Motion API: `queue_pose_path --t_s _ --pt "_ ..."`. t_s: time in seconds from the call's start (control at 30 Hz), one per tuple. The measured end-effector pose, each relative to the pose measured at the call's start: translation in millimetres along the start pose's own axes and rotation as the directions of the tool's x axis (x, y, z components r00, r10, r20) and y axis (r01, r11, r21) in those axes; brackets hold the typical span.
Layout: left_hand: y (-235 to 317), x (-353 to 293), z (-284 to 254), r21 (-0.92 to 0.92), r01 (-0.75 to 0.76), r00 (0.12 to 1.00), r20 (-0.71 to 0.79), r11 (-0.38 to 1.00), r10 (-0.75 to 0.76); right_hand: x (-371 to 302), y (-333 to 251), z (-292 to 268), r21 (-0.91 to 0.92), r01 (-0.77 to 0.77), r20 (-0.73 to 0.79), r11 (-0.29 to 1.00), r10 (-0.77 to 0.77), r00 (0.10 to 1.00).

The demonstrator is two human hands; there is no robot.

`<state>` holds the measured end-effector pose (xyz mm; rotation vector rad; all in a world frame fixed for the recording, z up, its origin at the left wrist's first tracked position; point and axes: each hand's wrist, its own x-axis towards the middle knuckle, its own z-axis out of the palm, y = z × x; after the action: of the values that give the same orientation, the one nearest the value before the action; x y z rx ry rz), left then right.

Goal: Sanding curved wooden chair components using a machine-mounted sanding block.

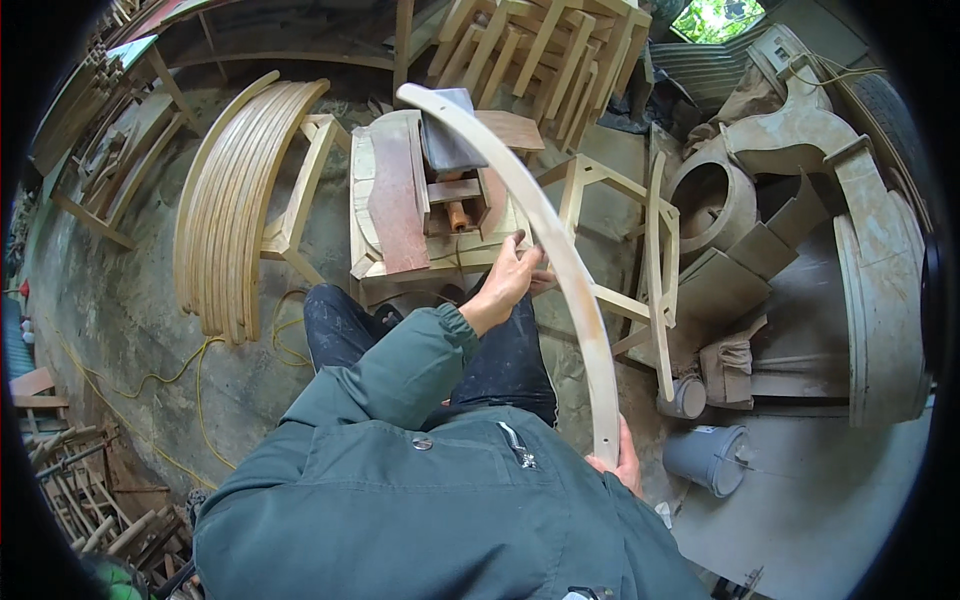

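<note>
A long, curved strip of pale wood (560,265) arcs across the middle, with a small hole near each end. My right hand (627,462) is wrapped round its lower end at my right side; part of that hand is hidden behind the wood. My left hand (507,285) is beside the strip's inner edge, its fingers loosely spread. Whether its fingertips touch the wood I cannot tell. Beyond my knees stands a wooden work stand (403,190) with a reddish curved board and an orange-brown cylinder (457,216) in its middle. The strip's far end passes over a grey cover (450,150) there.
Several similar curved strips (240,200) rest on a wooden frame at the left. To the right are another frame (665,270) bearing one curved strip, a dusty machine (740,190) and a grey-blue bucket (705,460). Yellow cord (150,380) trails over the floor; wooden frames (540,55) are stacked behind.
</note>
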<state>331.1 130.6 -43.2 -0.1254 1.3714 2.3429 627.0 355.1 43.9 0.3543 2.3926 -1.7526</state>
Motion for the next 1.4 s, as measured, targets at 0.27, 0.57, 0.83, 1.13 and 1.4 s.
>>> queue_pose_path --t_s 0.27,0.57,0.83,1.13,1.4 --pt "22.7 1.1 -14.0 -0.125 -0.137 0.985 -0.125 0.983 0.121 128.8 -20.7 69.8 0.07 -0.042 0.191 0.997 0.028 0.981" --pt "37.8 22.7 -43.2 0.128 -0.289 0.956 -0.02 0.949 0.293 218.0 -19.0 147.9 -0.27 0.435 0.039 0.859 -0.442 0.896" --pt "56.7 52.8 -73.6 0.336 -0.295 0.94 -0.062 0.894 0.334 340.6 -61.4 213.9 -0.004 0.308 0.024 0.951 -0.308 0.951" --pt "58.8 42.0 -44.6 0.334 -0.168 0.982 -0.025 0.927 0.187 175.7 -32.3 115.6 -0.148 0.121 0.088 0.982 -0.108 0.99" --pt "46.0 12.0 23.8 0.093 -0.166 0.986 0.038 0.982 0.163 22.1 -0.3 11.0 -0.088 0.01 0.005 0.996 -0.009 1.0"
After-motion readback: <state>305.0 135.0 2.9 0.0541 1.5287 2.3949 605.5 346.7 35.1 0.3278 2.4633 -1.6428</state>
